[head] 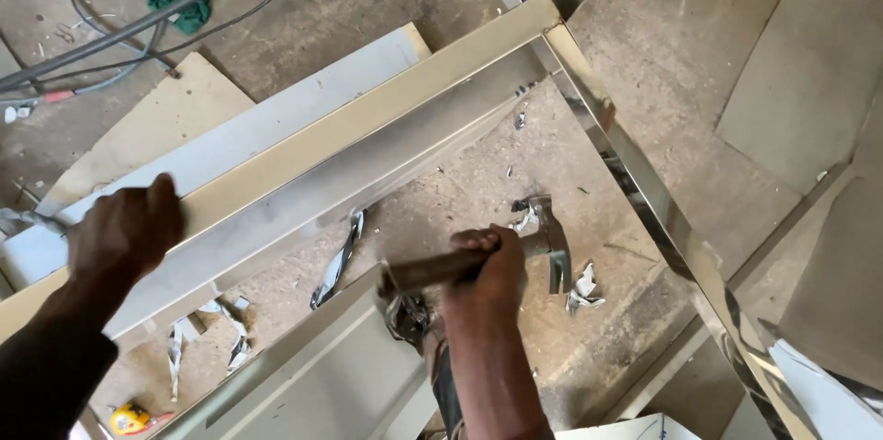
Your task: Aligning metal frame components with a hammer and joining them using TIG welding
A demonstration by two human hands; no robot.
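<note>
On a dusty workshop floor, seen from above: plywood sheets and boards lie flat, one pale sheet at the right, another board at the left.

Item, metal frame: long shiny channel with a cream top face, running from lower left to upper centre, meeting a second mirror-bright strip at a corner near the top; that strip runs down to the lower right.

Item, metal scraps: curled silver offcuts scattered on the floor under and beside the frame.

Item, cables: dark cords looping across the upper left, with a green rag just beside them.

Item, small yellow object: at the lower left edge, kind not clear.

No packages, labels or signs legible.

Left hand: fingers curled over the top edge of the frame, gripping it near its lower left end; dark sleeve on the forearm.

Right hand: clenched around the wooden handle of a claw hammer, its steel head pointing right, held above the floor inside the frame's angle, apart from the channel.
</note>
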